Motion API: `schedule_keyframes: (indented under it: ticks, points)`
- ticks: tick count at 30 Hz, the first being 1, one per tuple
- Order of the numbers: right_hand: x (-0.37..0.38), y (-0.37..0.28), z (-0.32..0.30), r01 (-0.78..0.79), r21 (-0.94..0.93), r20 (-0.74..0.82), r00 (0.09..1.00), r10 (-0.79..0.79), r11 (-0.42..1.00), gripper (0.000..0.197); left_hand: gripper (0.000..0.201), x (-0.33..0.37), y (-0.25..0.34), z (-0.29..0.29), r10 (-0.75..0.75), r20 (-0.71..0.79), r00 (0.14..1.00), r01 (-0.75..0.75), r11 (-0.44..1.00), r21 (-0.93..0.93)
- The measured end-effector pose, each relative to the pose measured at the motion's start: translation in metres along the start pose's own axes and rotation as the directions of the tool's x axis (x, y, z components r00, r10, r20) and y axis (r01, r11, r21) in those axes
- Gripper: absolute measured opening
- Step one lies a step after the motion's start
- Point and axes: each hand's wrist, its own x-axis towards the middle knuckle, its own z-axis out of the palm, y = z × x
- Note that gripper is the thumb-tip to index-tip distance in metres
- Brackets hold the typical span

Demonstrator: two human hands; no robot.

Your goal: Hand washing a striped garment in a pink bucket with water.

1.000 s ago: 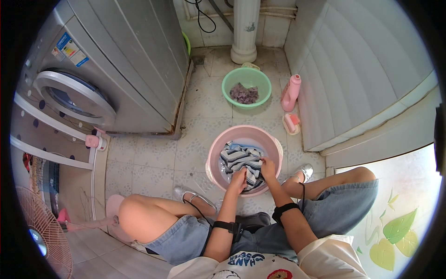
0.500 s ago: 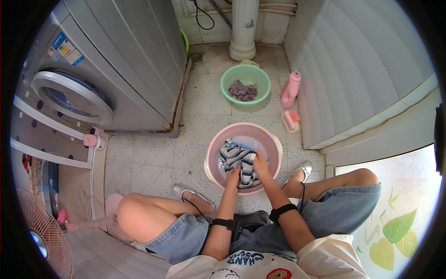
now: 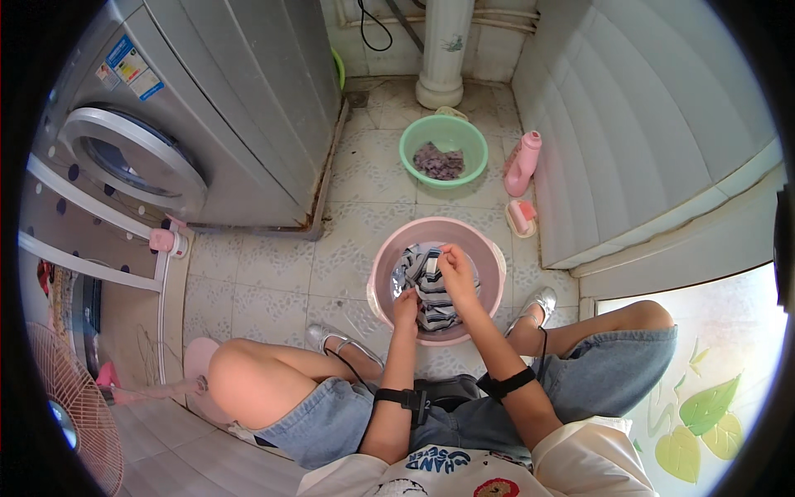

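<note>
A pink basin (image 3: 490,308) stands on the floor between my feet. It holds water and a bunched, wet striped garment (image 3: 436,316) in white, grey and dark blue. My left hand (image 3: 406,306) is closed on the garment's near-left part, at the basin's left side. My right hand (image 3: 455,272) is raised over the middle of the basin, its fingers pinched around the garment's upper part. Folds of cloth and the hands themselves hide the fingertips in part.
Beyond the pink basin is a green basin (image 3: 403,156) with a dark patterned cloth (image 3: 439,162). By the right wall are a pink bottle (image 3: 522,166) and a brush (image 3: 522,217) on a dish. A washing machine (image 3: 240,108) stands left; a fan (image 3: 79,414) is lower left.
My right hand has moved up and slightly left, drawing up part of the striped garment. My left hand has shifted a little left. The view has shifted slightly.
</note>
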Motion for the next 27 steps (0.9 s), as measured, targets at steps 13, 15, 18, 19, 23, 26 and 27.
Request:
schedule_keyframes:
  ticks: [13,15,18,19,23,26,27]
  points:
    - [0.012,-0.015,-0.025,-0.088,0.003,-0.008,0.996,0.088,0.996,0.008,0.027,0.008,-0.001,-0.016,-0.238,-0.109,0.965,0.109,0.745,-0.658]
    - [0.018,0.008,-0.043,-0.138,0.063,-0.07,0.987,0.142,0.988,0.005,0.03,0.006,-0.002,-0.011,-0.248,-0.086,0.965,0.129,0.733,-0.668]
    - [0.016,0.025,-0.049,-0.2,0.085,-0.147,0.966,0.211,0.976,0.012,0.033,-0.004,0.001,-0.005,-0.152,0.149,0.977,0.213,0.7,-0.681]
    - [0.013,0.031,-0.049,-0.148,-0.246,-0.169,0.98,0.108,0.958,0.016,0.034,-0.009,0.004,-0.003,-0.248,0.17,0.954,0.298,0.705,-0.644]
    - [0.002,0.052,-0.039,0.029,-0.541,-0.091,0.992,-0.092,0.841,0.025,0.031,-0.029,0.014,0.011,-0.399,0.228,0.888,0.457,0.708,-0.539]
    - [0.001,0.071,-0.041,0.106,-0.588,-0.039,0.986,-0.159,0.802,0.028,0.032,-0.028,0.007,0.011,-0.443,0.269,0.855,0.516,0.775,-0.364]
    - [0.0,0.079,-0.046,0.156,-0.689,0.037,0.983,-0.18,0.708,0.03,0.03,-0.026,0.003,0.011,-0.439,0.311,0.843,0.53,0.779,-0.336]
